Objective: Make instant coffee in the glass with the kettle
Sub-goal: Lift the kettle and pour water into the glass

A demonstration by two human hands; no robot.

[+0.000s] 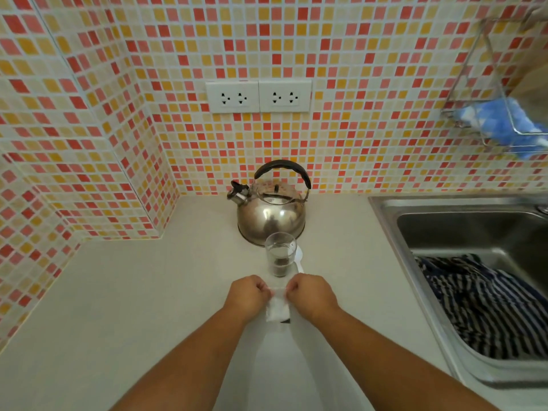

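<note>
Both hands met low at the centre of the pale surface point(118, 292), pinching a small white packet point(278, 305) between them. The left hand point(247, 296) had its fingers curled shut on the packet's top left corner, and the right hand point(311, 295) had its fingers closed on the top right corner, so the packet hung down between the two wrists (a dark bit showed at its lower edge). Just beyond the hands, at twelve o'clock, stood the glass point(280, 258), upright, with a layer of dark granules at its bottom. A white spoon point(299, 259) lay just beside the glass at three o'clock, partly hidden behind it. Further out at twelve o'clock sat the steel kettle point(271, 216), close behind the glass, its black handle arched overhead and its spout pointing toward ten o'clock. Two white sockets point(258, 96) were set in the tiled wall above the kettle. At three o'clock from the hands lay the sink point(385, 209), holding a striped cloth point(480, 304), and a wire rack point(498, 93) with something blue hung at two o'clock.
</note>
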